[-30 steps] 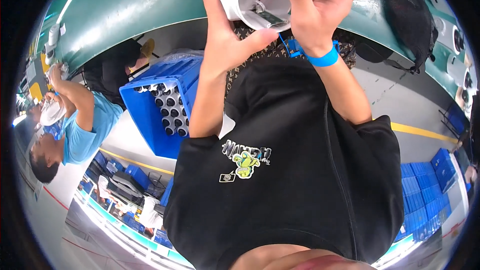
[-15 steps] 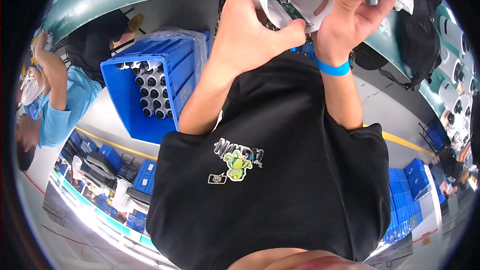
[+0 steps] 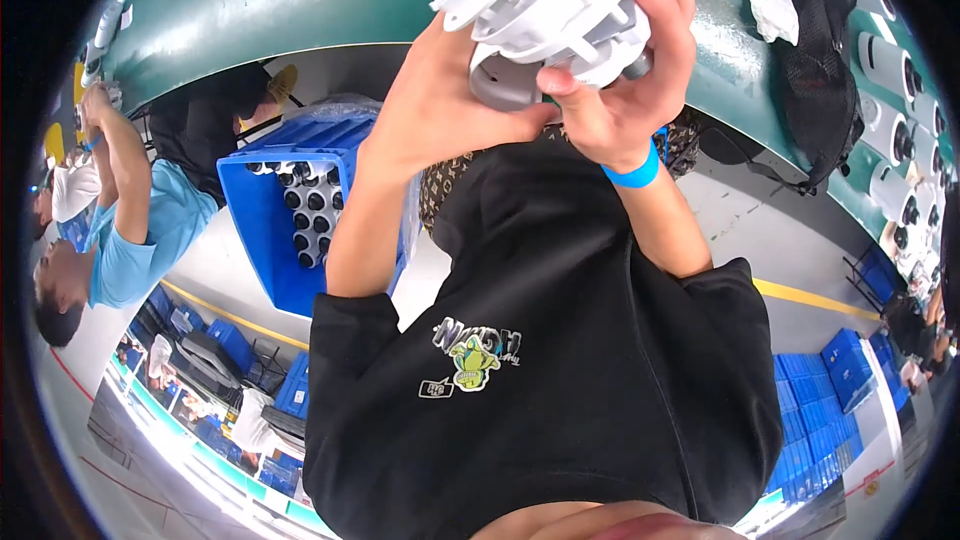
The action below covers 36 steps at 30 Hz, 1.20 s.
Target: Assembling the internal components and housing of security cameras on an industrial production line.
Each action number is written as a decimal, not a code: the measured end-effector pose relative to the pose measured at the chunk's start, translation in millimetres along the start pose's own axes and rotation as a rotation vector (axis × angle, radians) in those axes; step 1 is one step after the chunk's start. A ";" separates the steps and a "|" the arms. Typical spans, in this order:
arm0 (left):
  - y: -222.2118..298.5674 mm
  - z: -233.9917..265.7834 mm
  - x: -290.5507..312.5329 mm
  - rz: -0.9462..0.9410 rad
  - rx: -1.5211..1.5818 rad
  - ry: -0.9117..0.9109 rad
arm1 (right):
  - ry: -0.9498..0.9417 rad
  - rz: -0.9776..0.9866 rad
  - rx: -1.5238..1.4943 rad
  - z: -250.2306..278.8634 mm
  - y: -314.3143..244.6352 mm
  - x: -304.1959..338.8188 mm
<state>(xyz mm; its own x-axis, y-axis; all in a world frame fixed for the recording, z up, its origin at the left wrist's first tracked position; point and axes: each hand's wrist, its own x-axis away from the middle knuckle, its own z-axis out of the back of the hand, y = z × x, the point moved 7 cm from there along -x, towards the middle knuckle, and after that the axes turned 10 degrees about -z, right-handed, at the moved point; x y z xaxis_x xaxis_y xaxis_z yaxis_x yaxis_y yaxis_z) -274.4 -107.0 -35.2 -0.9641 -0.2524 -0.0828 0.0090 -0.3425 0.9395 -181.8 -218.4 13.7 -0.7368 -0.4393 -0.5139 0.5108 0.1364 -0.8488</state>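
Above the near edge of the green table [image 3: 300, 0], I hold a white plastic device assembly [image 3: 550, 10] between both hands. Ribs, rings and slots show on its outside, and its lower part is a rounded shell [image 3: 503, 83] with a dark opening. My left hand [image 3: 435, 90] is wrapped round the left side, thumb under the shell. From the right, my right hand [image 3: 635, 85] closes on the assembly with its thumb at the lower edge and fingers along the side. The circuit board and wires inside are mostly hidden.
Left of me, a blue crate [image 3: 285, 240] holds several white cylinders with black ends. A black mesh bag [image 3: 815, 90] and a white crumpled wrap [image 3: 773, 2] lie on the table, beside rows of white devices [image 3: 885, 125]. A person in light blue [image 3: 165, 220] works at the left.
The open shell with wires and the geared part, held apart in separate hands before, are now together. Both hands have moved left and slightly down, and the device has been turned.
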 end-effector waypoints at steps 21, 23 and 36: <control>17.0 -1.5 -15.6 -0.305 -0.445 0.062 | 0.041 -0.492 -0.680 8.6 47.1 0.5; 19.4 -3.9 -15.4 -0.321 -0.462 0.085 | 0.118 -0.373 -0.547 20.6 39.7 0.5; 5.6 -16.3 -0.7 -0.413 -0.209 0.409 | 0.127 -0.037 -0.196 46.2 31.6 23.3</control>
<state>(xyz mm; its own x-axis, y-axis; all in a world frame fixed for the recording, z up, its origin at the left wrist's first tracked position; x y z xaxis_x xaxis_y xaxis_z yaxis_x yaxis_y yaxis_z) -269.3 -123.5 -35.3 -0.7198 -0.3732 -0.5854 -0.2515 -0.6458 0.7209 -162.4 -265.3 -19.3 -0.8094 -0.3339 -0.4831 0.3957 0.2977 -0.8688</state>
